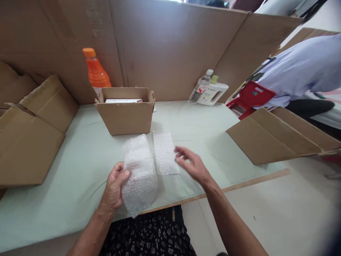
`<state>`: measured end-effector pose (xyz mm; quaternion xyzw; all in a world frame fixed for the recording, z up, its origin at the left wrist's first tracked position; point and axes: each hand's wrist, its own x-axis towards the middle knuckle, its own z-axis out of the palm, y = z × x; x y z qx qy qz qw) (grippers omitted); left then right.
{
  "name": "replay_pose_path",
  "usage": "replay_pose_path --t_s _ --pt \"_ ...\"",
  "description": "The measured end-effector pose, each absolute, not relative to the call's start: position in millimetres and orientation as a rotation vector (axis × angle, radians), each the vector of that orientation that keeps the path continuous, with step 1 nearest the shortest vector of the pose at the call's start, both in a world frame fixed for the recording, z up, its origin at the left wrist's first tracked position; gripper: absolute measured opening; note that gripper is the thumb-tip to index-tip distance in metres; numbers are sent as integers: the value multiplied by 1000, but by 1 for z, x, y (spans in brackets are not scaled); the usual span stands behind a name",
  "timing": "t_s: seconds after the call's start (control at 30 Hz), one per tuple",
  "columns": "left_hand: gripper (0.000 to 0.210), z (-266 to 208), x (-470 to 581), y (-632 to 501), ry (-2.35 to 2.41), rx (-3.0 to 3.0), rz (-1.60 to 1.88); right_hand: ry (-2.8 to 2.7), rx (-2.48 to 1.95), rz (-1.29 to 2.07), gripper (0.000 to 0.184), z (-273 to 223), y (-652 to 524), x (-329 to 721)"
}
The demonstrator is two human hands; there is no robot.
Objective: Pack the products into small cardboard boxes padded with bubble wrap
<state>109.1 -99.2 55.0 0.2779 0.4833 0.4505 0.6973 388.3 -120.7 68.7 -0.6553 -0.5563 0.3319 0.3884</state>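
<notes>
My left hand (115, 185) grips the left side of a bubble wrap pouch (140, 174), thumb on top, and holds it tilted over the front edge of the table. Faint reddish marks show through the pouch; what lies inside cannot be made out. A second, flatter piece of bubble wrap (165, 153) lies on the table just to the right. Beside its right edge is my right hand (192, 165), fingers apart and slightly curled, holding nothing. Behind the pouch stands an open cardboard box (130, 119) with something white and flat inside.
An orange bottle (97, 73) stands behind the box. A clear bottle (200, 87) and a white jug (214, 93) stand at the back right. Cardboard boxes flank the table (197, 124), one left (29, 145), one right (274, 137). A person in a pale shirt (306, 67) is at right.
</notes>
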Motion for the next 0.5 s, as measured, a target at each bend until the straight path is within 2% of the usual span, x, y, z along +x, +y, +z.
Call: replay_pose_path --t_s 0.1,0.23,0.37,0.5 --pt "44 60 139 -93 985 657 1040 -1490 -1373 1207 62 61 -169 346" --pt "45 49 171 -76 1029 1063 1090 -1049 -1474 1075 43 21 -204 306" --pt "36 27 192 -56 1098 1669 960 -869 -1636 957 63 -1 -210 325" --pt "35 12 206 -52 1146 1752 898 -863 -1628 1009 72 2 -211 349"
